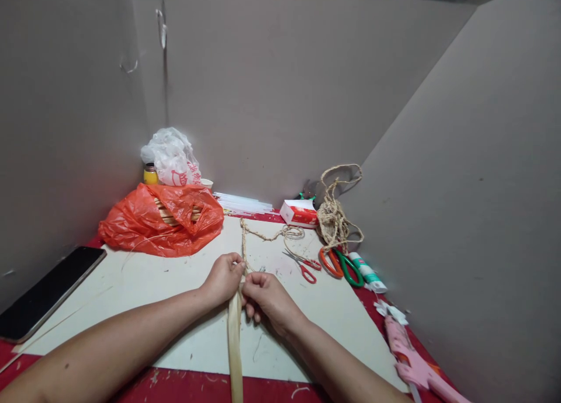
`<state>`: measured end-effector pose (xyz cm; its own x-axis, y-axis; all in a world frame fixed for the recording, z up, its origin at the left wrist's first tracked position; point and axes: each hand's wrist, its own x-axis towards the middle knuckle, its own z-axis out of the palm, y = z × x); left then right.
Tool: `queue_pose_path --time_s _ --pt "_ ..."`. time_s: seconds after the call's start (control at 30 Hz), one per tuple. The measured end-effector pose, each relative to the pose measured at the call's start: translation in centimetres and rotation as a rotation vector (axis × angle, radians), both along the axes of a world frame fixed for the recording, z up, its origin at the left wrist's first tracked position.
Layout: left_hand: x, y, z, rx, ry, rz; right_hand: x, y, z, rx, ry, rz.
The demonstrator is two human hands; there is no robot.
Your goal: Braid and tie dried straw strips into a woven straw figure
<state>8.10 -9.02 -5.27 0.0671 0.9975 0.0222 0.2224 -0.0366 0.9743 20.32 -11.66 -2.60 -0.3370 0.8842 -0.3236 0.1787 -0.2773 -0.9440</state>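
Note:
My left hand (224, 277) and my right hand (266, 298) meet at the middle of the white board (153, 286), both closed around the top of a long pale wooden strip (235, 344) that runs down toward me. A strand of jute twine (243, 239) rises from between my fingers and trails back across the board toward a loose tangle of twine (333, 219) at the back right. The fingers of both hands pinch where twine and strip meet.
An orange plastic bag of wooden sticks (164, 219) lies at the back left, with a white bag (173, 157) behind it. A phone (48, 292) rests at the left. Small red scissors (304, 266), orange-green scissors (342, 266), a glue stick (368, 273), a red-white box (299, 213) and a pink glue gun (414, 365) sit at the right.

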Motion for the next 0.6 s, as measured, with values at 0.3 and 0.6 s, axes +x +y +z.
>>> queue_pose_path --time_s 0.3,0.6 --pt "0.1 -0.1 0.5 0.026 -0.070 -0.021 -0.4 0.2 0.8 0.640 -0.599 0.010" --pt "0.0 0.1 0.6 0.015 -0.132 -0.058 -0.6 0.6 0.5 0.627 -0.597 -0.033"
